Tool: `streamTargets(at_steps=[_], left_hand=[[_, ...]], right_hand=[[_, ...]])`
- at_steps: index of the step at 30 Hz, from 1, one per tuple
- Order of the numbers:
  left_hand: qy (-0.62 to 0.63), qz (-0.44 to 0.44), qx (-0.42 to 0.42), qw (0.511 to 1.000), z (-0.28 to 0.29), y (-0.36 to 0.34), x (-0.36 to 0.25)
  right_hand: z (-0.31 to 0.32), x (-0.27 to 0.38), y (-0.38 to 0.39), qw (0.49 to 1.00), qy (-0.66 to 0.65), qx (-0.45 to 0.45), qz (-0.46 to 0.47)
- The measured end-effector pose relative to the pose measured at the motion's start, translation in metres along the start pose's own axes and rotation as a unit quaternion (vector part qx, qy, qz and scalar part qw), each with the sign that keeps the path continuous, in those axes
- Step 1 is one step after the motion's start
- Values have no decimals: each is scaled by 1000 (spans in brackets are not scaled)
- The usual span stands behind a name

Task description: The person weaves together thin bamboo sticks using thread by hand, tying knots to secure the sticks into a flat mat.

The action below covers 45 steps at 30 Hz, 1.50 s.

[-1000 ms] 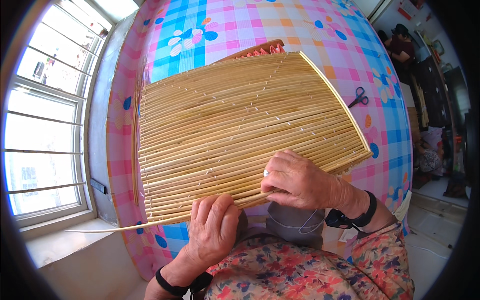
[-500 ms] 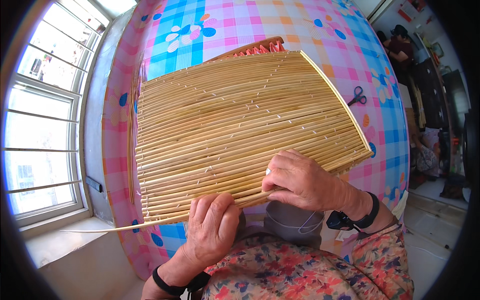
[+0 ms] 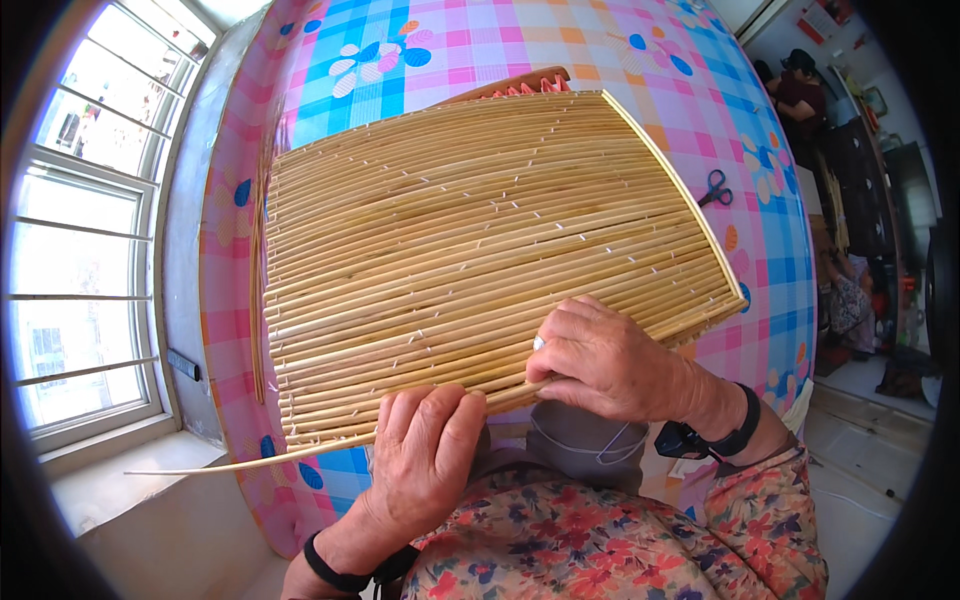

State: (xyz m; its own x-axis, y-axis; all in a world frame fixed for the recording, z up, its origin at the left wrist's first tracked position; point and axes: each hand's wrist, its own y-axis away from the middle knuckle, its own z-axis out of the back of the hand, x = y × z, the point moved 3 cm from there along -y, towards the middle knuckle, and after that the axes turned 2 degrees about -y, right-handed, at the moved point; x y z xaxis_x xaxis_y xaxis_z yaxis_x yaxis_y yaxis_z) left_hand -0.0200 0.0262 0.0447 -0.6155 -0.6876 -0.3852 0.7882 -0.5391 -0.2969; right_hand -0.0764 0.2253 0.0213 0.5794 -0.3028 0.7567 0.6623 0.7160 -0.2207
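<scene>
Head view: mat of yellow stalks [image 3: 470, 240] tilted across the front of the person, near edge just above the lap, lower side over a checked cloth [image 3: 480, 60]. Loose stalk [image 3: 215, 468] runs along that near edge, thin end sticking out past the left corner.

Left hand [image 3: 425, 445] closed over the stalk and edge, knuckles up. Right hand [image 3: 605, 360] pinches the same edge further right; its fingertips are partly hidden, can't tell whether the stalk reaches them.

Doing it well, my read: press the stalk flush to its neighbour, work in short grips, spread the force. Bend it gently; dry-looking stalks may split. Don't snag the ties.

Materials: stalks round, smooth, slightly glossy, uneven in thickness, straw to tan. Short white ties [image 3: 583, 237] run in slanting lines. Paler border strip [image 3: 682, 187] finishes the right side.

Around: dark scissors [image 3: 713, 192] just off the right side, thin loose stalks [image 3: 258, 310] along the left, brown strip with red zigzag [image 3: 525, 82] behind the far edge. Cloth looks smooth, flower print.
</scene>
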Motion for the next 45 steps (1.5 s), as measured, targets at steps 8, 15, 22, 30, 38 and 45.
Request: streamTargets(at_steps=[8,15,22,30,38,45], left_hand=[[7,41,46,998,0,-1,0],[19,38,29,999,0,0,5],[3,47,1,999,-2,-3,3],[12,30,-16,999,1,-10,4],[6,29,4,1000,2,-9,4],[6,27,16,999,2,-9,5]], right_hand=[[-3,-2,1,1000,-1,-15,2],[0,-2,-2,1000,-22,-8,-13],[1,-1,-2,999,-16,-5,-29],[1,-2,3,999,-15,-36,-13],[8,-14,9,937,-287,-143,-140],[5,-3,9,967,-157,-163,-119]])
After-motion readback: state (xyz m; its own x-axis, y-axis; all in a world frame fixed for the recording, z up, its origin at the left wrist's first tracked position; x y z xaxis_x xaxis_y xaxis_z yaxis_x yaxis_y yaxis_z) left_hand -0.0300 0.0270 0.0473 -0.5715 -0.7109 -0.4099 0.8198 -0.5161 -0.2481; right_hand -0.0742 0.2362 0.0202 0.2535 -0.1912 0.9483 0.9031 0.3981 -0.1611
